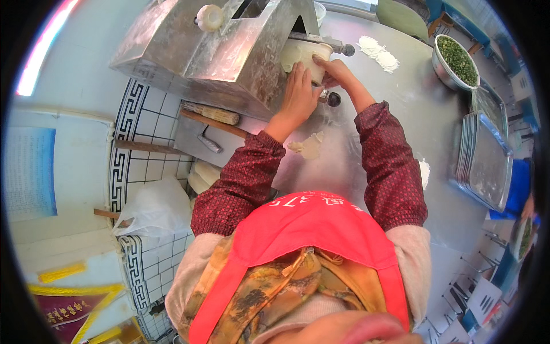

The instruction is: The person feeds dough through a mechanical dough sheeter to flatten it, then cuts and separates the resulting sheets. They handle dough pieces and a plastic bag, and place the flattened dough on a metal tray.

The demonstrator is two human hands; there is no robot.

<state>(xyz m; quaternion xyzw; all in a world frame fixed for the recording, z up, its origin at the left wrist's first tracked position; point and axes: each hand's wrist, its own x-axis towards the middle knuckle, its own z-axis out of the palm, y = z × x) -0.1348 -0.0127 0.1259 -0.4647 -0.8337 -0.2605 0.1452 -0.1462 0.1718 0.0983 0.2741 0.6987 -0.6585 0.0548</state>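
A thick pale roll of sheet dough (300,53) sits at the front of a metal dough-rolling machine (223,47), against its roller. Flat along the dough's near side lie the fingers of my left hand (300,92), its thumb pointing right beneath the roll. My right hand (337,72) grips the right end, thumb on top and fingers curled under. Between them the two hands cradle the dough. Its underside and the fingers below are partly hidden. A flattened dough scrap (310,146) lies on the steel table (399,112) nearer to me.
Dark round knobs (334,99) stick out beside my right hand. Flour (379,53) lies beyond. A bowl of chopped greens (456,62) and stacked metal trays (485,159) stand at right. Left are a brush (210,112), a wooden stick (215,123) and a plastic bag (154,208).
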